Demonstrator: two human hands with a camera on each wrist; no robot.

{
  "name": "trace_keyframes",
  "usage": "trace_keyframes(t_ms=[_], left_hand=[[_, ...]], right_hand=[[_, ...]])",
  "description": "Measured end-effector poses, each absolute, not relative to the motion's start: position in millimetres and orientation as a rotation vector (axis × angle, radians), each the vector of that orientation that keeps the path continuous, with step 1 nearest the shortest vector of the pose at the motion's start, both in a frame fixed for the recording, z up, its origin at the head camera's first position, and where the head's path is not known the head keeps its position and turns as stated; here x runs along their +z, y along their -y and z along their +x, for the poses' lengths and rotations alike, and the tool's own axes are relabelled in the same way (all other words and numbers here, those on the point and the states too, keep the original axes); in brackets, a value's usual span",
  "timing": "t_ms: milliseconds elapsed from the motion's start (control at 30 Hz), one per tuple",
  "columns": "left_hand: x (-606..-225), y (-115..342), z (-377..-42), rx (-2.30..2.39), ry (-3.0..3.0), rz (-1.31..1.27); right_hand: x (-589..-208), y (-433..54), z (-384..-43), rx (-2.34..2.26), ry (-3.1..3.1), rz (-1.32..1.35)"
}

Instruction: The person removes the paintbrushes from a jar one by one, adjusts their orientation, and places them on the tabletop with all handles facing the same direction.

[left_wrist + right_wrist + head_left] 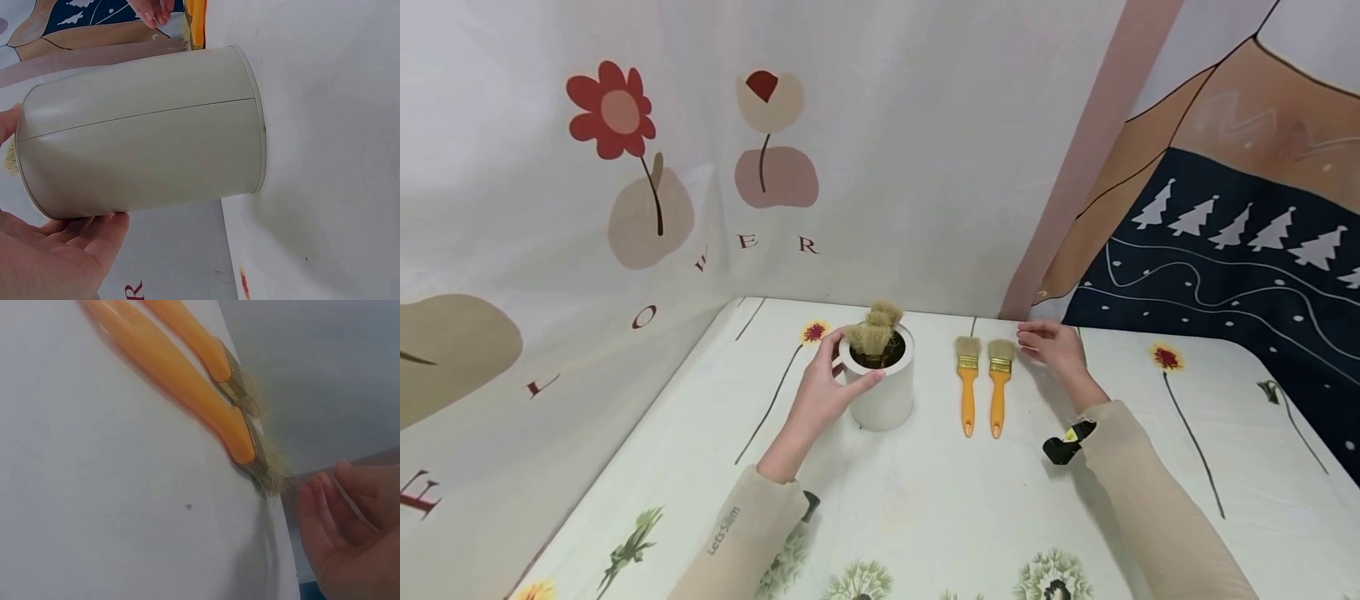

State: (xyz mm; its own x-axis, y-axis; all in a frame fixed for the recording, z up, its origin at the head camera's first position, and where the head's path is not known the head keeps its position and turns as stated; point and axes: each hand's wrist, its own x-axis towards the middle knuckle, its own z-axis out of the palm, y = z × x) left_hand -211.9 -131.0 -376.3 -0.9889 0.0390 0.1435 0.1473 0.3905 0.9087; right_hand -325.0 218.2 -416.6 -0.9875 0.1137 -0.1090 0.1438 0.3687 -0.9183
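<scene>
A white cylindrical can (883, 408) stands upright on the table, with brush bristles (872, 333) showing above its dark inside. My left hand (822, 390) grips the can near its rim, thumb at the front and fingers round the far side. In the left wrist view, the fingers lie against the wall of the can. To the right, two paintbrushes with orange handles, a left one (967, 387) and a right one (998, 387), lie side by side, bristles away from me. Just right of their bristles is my right hand (1052, 346), holding nothing, its fingers loosely bent.
The table (910, 500) has a white cover printed with flowers. Patterned cloth (880, 167) hangs along its far edge and left side. A dark cloth (1225, 258) with white trees hangs at the back right. A black wrist device (1063, 448) shows under the right sleeve.
</scene>
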Motion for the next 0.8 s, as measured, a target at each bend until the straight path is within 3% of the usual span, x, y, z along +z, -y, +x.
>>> trace_keyframes(t_ms=[800], left_hand=[[-377, 131, -213, -1.673, 2.540, -0.158]], right_hand=[[-419, -206, -307, -1.845, -2.439, 0.112]])
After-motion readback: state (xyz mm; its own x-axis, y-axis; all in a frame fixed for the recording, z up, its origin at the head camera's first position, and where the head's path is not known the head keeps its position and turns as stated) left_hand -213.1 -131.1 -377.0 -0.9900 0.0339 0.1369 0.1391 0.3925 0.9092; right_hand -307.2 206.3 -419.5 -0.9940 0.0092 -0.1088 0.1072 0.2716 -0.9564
